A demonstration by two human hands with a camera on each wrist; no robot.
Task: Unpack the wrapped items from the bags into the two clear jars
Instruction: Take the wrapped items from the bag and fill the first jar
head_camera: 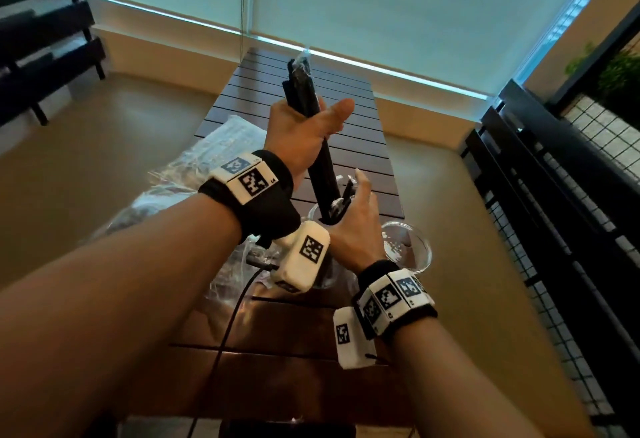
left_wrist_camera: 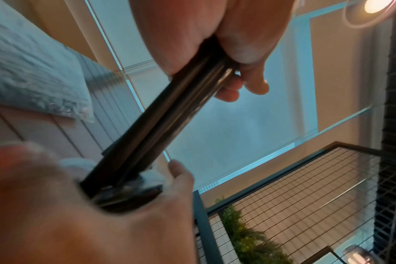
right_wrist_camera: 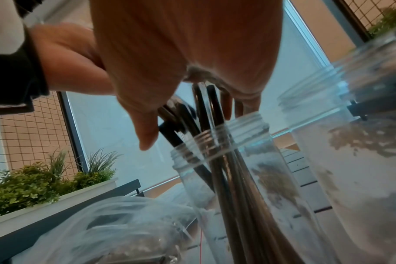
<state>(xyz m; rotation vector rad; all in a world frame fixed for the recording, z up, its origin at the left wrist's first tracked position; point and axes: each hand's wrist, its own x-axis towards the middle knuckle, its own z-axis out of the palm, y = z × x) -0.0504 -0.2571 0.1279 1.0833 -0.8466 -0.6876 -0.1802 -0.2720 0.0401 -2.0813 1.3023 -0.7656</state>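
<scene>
My left hand (head_camera: 311, 115) grips a bundle of long black wrapped sticks (head_camera: 320, 174) near its upper half and holds it almost upright. My right hand (head_camera: 349, 202) curls round the bundle's lower end, just above the mouth of a clear jar (head_camera: 313, 210). In the right wrist view the right hand (right_wrist_camera: 192, 100) sits on top of black sticks (right_wrist_camera: 217, 169) standing inside that jar (right_wrist_camera: 215, 141). The left wrist view shows my left hand (left_wrist_camera: 233, 75) clamped on the bundle (left_wrist_camera: 170, 114). A second clear jar (head_camera: 420, 240) stands just right of the first.
Crumpled clear plastic bags (head_camera: 221, 146) lie on the dark slatted table (head_camera: 346, 146) to the left of the jars. A black cable (head_camera: 239, 302) runs over the near table. Black railings (head_camera: 554, 212) with a planter (right_wrist_camera: 34, 182) stand close on the right.
</scene>
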